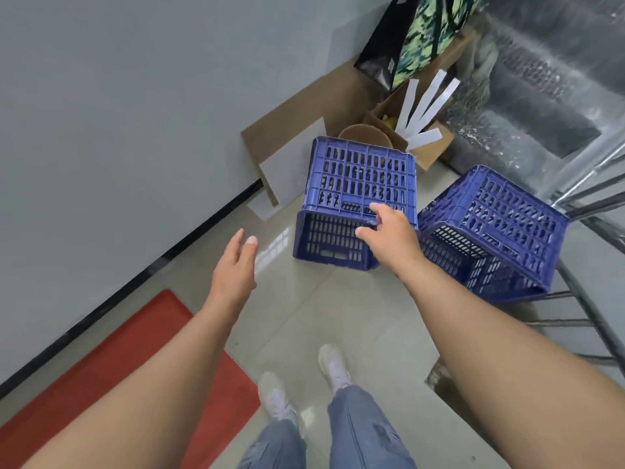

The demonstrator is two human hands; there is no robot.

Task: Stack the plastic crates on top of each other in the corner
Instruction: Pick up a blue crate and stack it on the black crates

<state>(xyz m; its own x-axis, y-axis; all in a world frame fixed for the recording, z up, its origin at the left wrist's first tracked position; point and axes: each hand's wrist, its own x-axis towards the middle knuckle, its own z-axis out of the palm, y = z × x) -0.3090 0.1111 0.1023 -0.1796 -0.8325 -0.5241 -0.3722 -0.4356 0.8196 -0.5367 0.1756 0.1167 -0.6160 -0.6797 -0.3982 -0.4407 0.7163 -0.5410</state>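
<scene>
Two blue slotted plastic crates lie tipped on their sides on the tiled floor, open mouths facing me. The nearer crate (362, 184) is in the middle. The second crate (500, 225) lies just right of it, angled. My right hand (389, 231) reaches over the middle crate's upper front rim, fingers spread and touching the edge, not closed around it. My left hand (236, 265) hovers open in the air to the left of that crate, palm turned toward it, holding nothing.
A grey wall (118, 130) with a black skirting runs along the left. Flat cardboard sheets (287, 137), an open cardboard box (416, 137) with white strips and a patterned bag (416, 38) fill the corner behind. A red mat (135, 360) lies at the lower left; metal frame bars (588, 299) stand at the right.
</scene>
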